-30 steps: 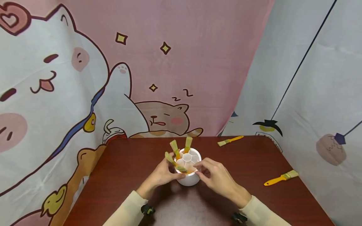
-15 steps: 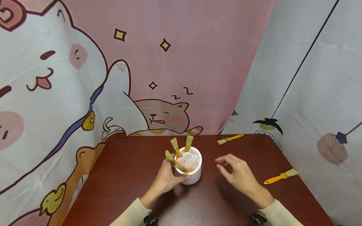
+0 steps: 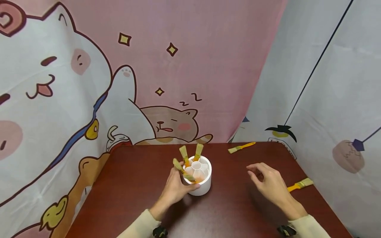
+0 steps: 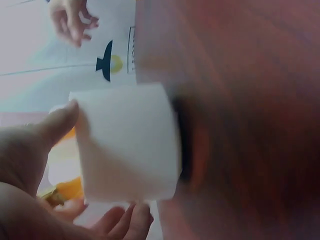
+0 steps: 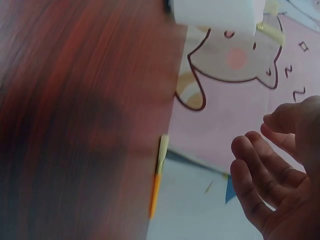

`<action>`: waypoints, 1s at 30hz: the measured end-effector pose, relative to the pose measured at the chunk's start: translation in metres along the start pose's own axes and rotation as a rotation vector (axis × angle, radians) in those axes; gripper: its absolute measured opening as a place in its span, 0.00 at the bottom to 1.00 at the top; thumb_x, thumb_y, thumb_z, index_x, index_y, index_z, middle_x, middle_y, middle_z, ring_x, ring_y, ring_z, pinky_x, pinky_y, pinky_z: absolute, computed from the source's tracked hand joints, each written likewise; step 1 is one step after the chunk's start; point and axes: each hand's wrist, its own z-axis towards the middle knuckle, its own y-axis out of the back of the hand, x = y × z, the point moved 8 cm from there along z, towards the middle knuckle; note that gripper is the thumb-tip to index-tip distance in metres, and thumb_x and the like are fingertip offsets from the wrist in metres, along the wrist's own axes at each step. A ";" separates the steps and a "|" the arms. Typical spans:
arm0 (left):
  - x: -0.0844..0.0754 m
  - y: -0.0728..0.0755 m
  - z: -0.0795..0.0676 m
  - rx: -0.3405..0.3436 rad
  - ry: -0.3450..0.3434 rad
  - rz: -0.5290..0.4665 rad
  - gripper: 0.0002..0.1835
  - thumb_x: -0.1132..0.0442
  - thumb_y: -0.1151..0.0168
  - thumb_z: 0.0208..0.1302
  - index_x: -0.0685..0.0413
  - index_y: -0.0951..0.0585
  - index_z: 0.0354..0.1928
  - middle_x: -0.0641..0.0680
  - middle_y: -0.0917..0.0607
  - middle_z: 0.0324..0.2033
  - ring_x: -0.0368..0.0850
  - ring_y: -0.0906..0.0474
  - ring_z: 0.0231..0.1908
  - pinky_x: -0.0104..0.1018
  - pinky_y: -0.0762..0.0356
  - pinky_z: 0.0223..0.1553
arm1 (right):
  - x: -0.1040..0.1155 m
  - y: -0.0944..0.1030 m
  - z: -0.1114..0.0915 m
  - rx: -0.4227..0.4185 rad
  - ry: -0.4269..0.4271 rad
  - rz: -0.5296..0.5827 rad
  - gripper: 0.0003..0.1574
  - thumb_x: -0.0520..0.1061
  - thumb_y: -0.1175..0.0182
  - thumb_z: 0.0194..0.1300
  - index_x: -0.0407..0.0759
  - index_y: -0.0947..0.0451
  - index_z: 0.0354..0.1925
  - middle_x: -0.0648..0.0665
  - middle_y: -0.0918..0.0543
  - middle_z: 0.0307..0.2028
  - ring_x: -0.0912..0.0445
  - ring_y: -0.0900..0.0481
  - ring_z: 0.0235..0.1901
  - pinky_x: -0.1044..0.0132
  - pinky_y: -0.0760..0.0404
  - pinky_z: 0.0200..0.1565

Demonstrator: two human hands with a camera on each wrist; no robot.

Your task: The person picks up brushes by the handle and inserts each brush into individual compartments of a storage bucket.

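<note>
In the head view, my left hand [image 3: 173,189] grips a white round holder [image 3: 204,187] with divided compartments, the thumb at its near side. The left wrist view shows the holder's smooth wall [image 4: 127,142] between thumb and fingers; part of the far side is hidden. Several paintbrushes [image 3: 198,152] with yellow handles stand in its left and rear compartments, bristles up. My right hand [image 3: 269,185] hovers over the table to the right, fingers loosely bent and holding nothing. Just beyond it lies a paintbrush [image 3: 301,184], its handle end hidden by that hand.
Another paintbrush [image 3: 241,147] lies near the table's back edge, also seen in the right wrist view as a thin brush [image 5: 159,175]. The dark red-brown table [image 3: 140,172] meets a cartoon-printed cloth [image 3: 223,66] at the back and sides.
My right hand has left the holder's rim and moved right, towards the paintbrush on the right side. My left hand has kept its hold on the holder.
</note>
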 end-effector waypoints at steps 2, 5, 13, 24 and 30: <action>0.001 0.002 0.005 0.045 -0.026 -0.014 0.60 0.53 0.02 0.51 0.61 0.27 0.84 0.70 0.19 0.73 0.67 0.19 0.74 0.69 0.23 0.78 | -0.010 0.004 -0.003 0.000 -0.024 -0.012 0.18 0.34 0.17 0.68 0.50 0.06 0.52 0.53 0.07 0.42 0.59 0.19 0.33 0.68 0.18 0.35; 0.004 0.005 0.013 0.134 -0.044 -0.051 0.58 0.57 0.03 0.54 0.59 0.26 0.85 0.69 0.18 0.75 0.68 0.20 0.77 0.71 0.27 0.80 | -0.023 0.009 -0.006 -0.002 -0.050 -0.036 0.17 0.36 0.17 0.69 0.49 0.07 0.52 0.50 0.06 0.44 0.57 0.15 0.35 0.65 0.15 0.37; 0.015 0.007 0.024 0.328 -0.027 -0.170 0.57 0.63 0.08 0.61 0.50 0.30 0.90 0.60 0.17 0.80 0.67 0.27 0.84 0.78 0.43 0.87 | -0.046 0.014 -0.015 -0.016 -0.074 -0.060 0.15 0.37 0.18 0.69 0.48 0.06 0.51 0.47 0.04 0.45 0.60 0.15 0.35 0.73 0.22 0.37; 0.013 0.013 0.009 0.216 0.041 -0.067 0.53 0.50 0.06 0.59 0.59 0.26 0.81 0.60 0.12 0.62 0.60 0.14 0.61 0.52 0.15 0.61 | -0.078 0.019 -0.022 0.044 -0.159 -0.100 0.14 0.39 0.19 0.72 0.45 0.07 0.53 0.36 0.04 0.50 0.57 0.14 0.32 0.63 0.20 0.32; 0.000 0.009 -0.006 0.088 0.086 -0.005 0.53 0.45 0.05 0.55 0.61 0.26 0.74 0.63 0.16 0.60 0.58 0.16 0.60 0.54 0.17 0.62 | -0.100 0.025 -0.027 0.083 -0.212 -0.142 0.13 0.40 0.20 0.73 0.43 0.07 0.53 0.34 0.05 0.49 0.49 0.11 0.33 0.65 0.22 0.30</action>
